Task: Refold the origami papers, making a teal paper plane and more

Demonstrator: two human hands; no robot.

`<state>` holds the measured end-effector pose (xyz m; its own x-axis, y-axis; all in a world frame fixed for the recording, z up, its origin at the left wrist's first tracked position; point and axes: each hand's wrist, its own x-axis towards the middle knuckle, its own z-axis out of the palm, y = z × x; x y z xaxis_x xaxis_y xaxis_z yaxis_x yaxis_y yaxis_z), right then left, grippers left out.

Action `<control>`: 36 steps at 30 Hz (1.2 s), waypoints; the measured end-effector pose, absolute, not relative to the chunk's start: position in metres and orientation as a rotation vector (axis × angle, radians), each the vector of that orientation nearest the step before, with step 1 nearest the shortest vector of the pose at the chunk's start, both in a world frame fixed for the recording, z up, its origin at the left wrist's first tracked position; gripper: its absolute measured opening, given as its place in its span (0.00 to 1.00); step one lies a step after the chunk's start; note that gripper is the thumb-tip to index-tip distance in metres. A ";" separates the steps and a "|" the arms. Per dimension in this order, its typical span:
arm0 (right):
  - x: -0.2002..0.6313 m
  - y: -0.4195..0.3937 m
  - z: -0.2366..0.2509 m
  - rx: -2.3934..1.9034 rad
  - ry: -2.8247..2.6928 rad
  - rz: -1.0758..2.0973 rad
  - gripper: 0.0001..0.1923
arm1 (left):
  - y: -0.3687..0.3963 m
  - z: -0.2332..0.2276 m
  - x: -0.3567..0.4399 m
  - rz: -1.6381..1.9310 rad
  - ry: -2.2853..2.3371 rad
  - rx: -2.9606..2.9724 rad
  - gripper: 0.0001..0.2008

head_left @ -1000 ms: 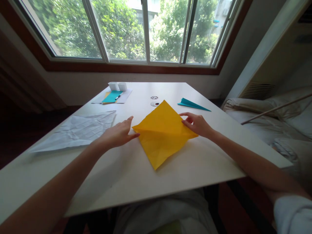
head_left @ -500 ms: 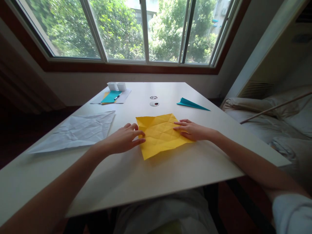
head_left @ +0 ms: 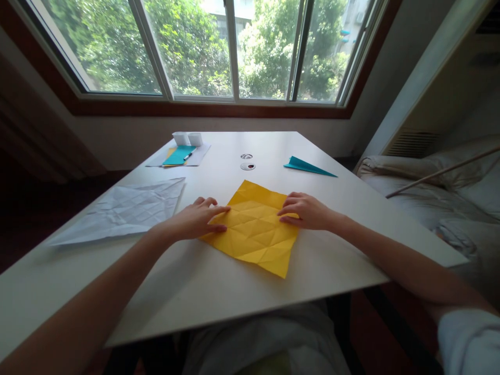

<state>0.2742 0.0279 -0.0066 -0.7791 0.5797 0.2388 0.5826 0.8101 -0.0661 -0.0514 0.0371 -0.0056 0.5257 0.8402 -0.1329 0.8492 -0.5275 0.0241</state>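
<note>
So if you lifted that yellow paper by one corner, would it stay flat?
Probably not. The yellow paper looks thin and is creased all over, so it would likely droop along the folds. It seems very light, and on the smooth white table it may slide when pushed.

Creased matt yellow paper [head_left: 253,229], smooth white table [head_left: 219,291]

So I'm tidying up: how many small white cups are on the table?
2: the left white cup and the right white cup stand side by side at the table's far left edge.
</note>
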 end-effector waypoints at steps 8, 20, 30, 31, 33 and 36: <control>0.296 0.052 -0.020 -1.384 -2.571 0.249 0.35 | 0.044 -0.013 -0.052 -0.057 1.641 2.664 0.31; 0.291 0.053 -0.018 -1.528 -2.400 0.478 0.27 | 0.059 -0.010 -0.058 0.238 1.598 2.324 0.25; 0.307 0.063 -0.019 -1.514 -2.365 0.487 0.19 | 0.074 -0.019 -0.070 0.427 1.503 2.122 0.22; 0.308 0.065 -0.019 -1.505 -2.369 0.473 0.16 | 0.075 -0.019 -0.071 0.441 1.490 2.134 0.21; 0.310 0.067 -0.020 -1.463 -2.384 0.444 0.10 | 0.075 -0.019 -0.073 0.455 1.453 2.178 0.19; 0.311 0.069 -0.022 -1.360 -2.405 0.408 0.06 | 0.075 -0.018 -0.075 0.469 1.428 2.269 0.16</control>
<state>0.3112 0.0691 -0.0221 -0.4797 0.8635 0.1560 0.7636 0.4983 -0.4107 -0.0750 0.0754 -0.0183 0.4166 0.9071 0.0610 0.7663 -0.3864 0.5133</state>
